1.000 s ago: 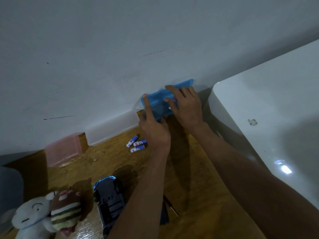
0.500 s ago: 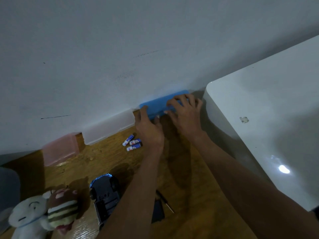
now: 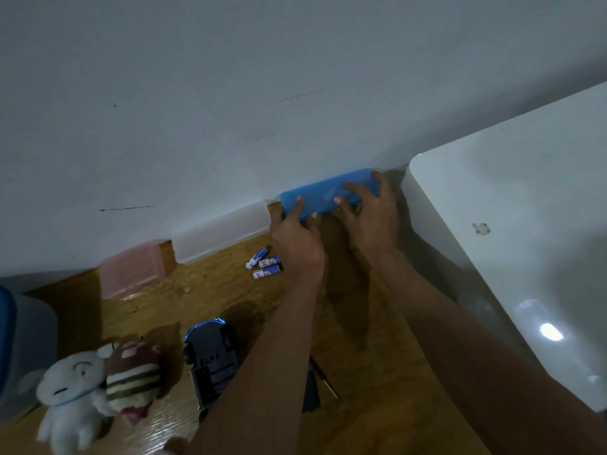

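A blue plastic box (image 3: 320,192) lies shut on the wooden surface (image 3: 358,326), against the grey wall. My left hand (image 3: 297,239) is at its left end, with fingertips pressing on the lid and front edge. My right hand (image 3: 372,213) lies spread over the right half of the lid, its fingers reaching the far end. Three small blue-and-white batteries (image 3: 264,266) lie loose just left of my left wrist.
A frosted white box (image 3: 223,234) and a pink box (image 3: 131,270) stand along the wall to the left. An upturned dark toy car (image 3: 212,353), two plush toys (image 3: 98,382) and a thin screwdriver (image 3: 325,379) lie nearer me. A white glossy cabinet (image 3: 525,241) borders the right.
The blue box's lid stood raised a second ago; it now lies flat and shut, and both hands have come down onto it.
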{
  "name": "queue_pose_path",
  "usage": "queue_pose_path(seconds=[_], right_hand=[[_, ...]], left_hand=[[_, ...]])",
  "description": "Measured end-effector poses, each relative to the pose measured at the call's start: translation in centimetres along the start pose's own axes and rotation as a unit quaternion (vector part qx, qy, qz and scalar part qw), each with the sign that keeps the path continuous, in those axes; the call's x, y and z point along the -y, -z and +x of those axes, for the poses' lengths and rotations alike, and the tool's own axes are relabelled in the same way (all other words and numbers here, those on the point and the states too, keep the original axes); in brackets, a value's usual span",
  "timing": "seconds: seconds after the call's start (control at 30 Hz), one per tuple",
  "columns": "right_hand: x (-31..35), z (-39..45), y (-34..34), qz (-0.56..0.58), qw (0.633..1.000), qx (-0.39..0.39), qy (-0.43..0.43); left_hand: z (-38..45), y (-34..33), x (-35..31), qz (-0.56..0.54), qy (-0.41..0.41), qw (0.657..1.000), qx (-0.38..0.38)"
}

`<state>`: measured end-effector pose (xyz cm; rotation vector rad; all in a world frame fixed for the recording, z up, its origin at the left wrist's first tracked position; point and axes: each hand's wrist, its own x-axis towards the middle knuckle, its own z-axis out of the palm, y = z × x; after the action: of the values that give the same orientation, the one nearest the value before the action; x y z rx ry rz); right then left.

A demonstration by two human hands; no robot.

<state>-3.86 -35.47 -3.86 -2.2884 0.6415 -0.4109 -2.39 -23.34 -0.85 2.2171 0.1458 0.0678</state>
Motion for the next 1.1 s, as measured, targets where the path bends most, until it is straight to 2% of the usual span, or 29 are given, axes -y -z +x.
queue_pose_path(seconds=[0.2,0.33,0.4,0.5,0.67,0.9,1.0,1.1], right_hand=[[1.5,0.5,0.8,-0.139,0.989,0.042,-0.021],[4.0,1.1,2.1,-0.217,0.972,0.081,-0.048],[5.2,0.9,2.8,-0.189,0.979,0.074,-0.004],[7.1,-0.6,3.0,-0.096,0.984,0.061,0.137],[11.0,-4.8,0.6,-0.079,0.959,0.15,0.229],[11.5,-9.1,-3.4,-0.173,0.906,0.284,0.263],[10.5,-10.0,-4.6,-0.258,0.876,0.304,0.272],[9.8,-11.1,-5.4,-0.298,0.87,0.285,0.271]], left_hand=[[0.2,0.6,-0.3,0.03,0.017,0.998,0.046],[-0.3,2.9,-0.7,0.034,-0.008,0.995,0.089],[-0.3,4.8,-0.8,0.01,-0.029,0.996,0.081],[-0.4,8.8,-0.8,-0.029,-0.05,0.996,0.072],[-1.1,15.5,1.9,0.019,-0.04,0.995,0.087],[-4.2,21.7,8.2,0.029,-0.023,0.989,0.14],[-5.7,22.3,10.7,0.025,-0.003,0.986,0.166],[-7.5,22.4,12.5,0.005,0.026,0.975,0.219]])
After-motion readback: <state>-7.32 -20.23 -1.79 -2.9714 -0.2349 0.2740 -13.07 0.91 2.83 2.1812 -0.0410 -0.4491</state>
